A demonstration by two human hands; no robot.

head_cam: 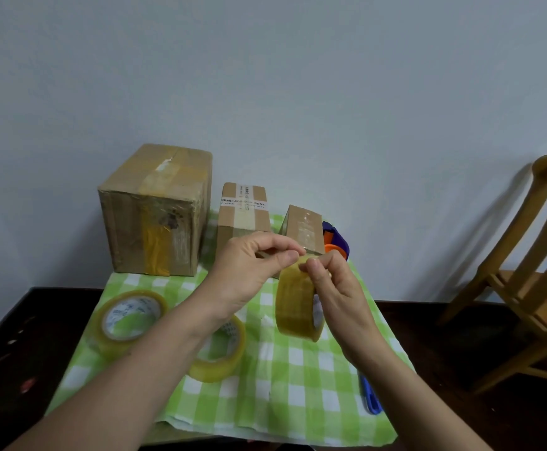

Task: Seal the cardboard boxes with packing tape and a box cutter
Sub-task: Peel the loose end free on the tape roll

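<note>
Left hand (249, 271), right hand (339, 288) pinch tape roll (295, 302); middle box (244, 219) reads "5552".

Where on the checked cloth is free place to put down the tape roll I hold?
Free: the near cloth between the nearer lying roll and the blue box cutter. Crowded: the far edge, three cardboard boxes; the left, two rolls.

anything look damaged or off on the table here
The large box at the back left looks battered: a dark smudge and wrinkled, patchy yellowed tape on its front face. The middle box and small box look neat.
</note>
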